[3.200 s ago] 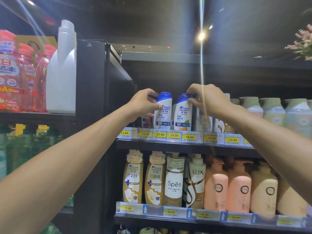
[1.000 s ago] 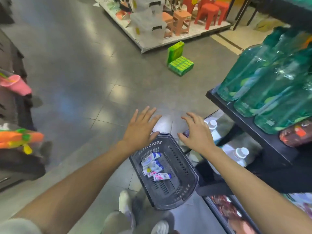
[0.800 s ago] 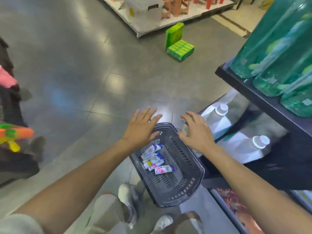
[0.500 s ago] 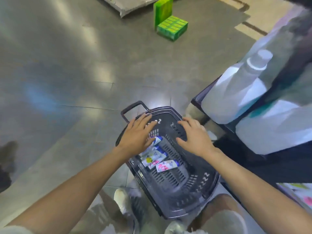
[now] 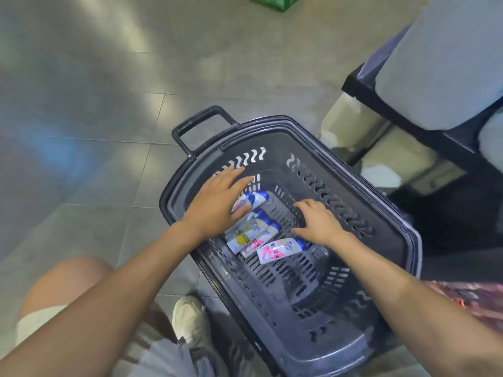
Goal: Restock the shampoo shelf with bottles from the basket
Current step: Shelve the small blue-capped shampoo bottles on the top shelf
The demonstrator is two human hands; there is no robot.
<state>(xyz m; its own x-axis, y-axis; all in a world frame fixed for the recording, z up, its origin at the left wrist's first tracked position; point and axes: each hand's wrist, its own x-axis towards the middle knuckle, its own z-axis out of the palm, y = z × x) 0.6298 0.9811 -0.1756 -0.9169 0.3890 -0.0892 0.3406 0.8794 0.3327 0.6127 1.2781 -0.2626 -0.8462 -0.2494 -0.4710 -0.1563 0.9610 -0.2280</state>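
We are now reaching both hands down inside the basket (image 5: 313, 346), no longer above its rim. The left hand (image 5: 217, 205) is spreading straight-fingered over the four bottles (image 5: 255, 231) lying on the basket bottom, while the right hand (image 5: 318, 221) is hovering beside them, loosely bent and empty. Nothing is gripped yet, so we are judging the next pickup as about to begin.

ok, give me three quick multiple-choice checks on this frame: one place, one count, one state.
1. Where are the white, blue-capped plastic shampoo bottles?
A) on the floor tiles
B) on a shelf
C) inside the dark grey slotted plastic basket

2. How many bottles show in the basket?
A) four
B) two
C) seven

3. How do they rest?
A) upright
B) on their sides
C) stacked in a box

Key: 1C, they lie on the basket's slotted floor; 2A, four blue caps show; 3B, labels face up and caps point sideways.
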